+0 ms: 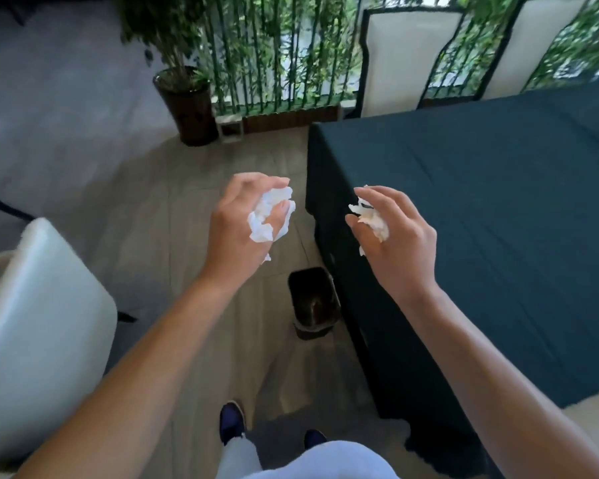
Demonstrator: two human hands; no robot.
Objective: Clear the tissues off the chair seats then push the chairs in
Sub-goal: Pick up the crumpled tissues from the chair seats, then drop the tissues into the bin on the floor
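My left hand (237,224) is closed around a crumpled white tissue (272,214), held out in front of me over the floor. My right hand (400,235) grips a second crumpled tissue (372,219) beside the table's corner. Both hands hover above and beyond a small dark waste bin (313,302) standing on the floor against the table side. A white chair (38,326) stands at my left, its back toward me and its seat out of sight. Two more white chairs (403,60) (529,53) stand at the far side of the table.
A table under a dark green cloth (481,216) fills the right side. A potted plant in a dark pot (191,105) and a bamboo screen (277,53) line the back. Wooden floor (173,202) lies between the left chair and the table. My feet show at the bottom.
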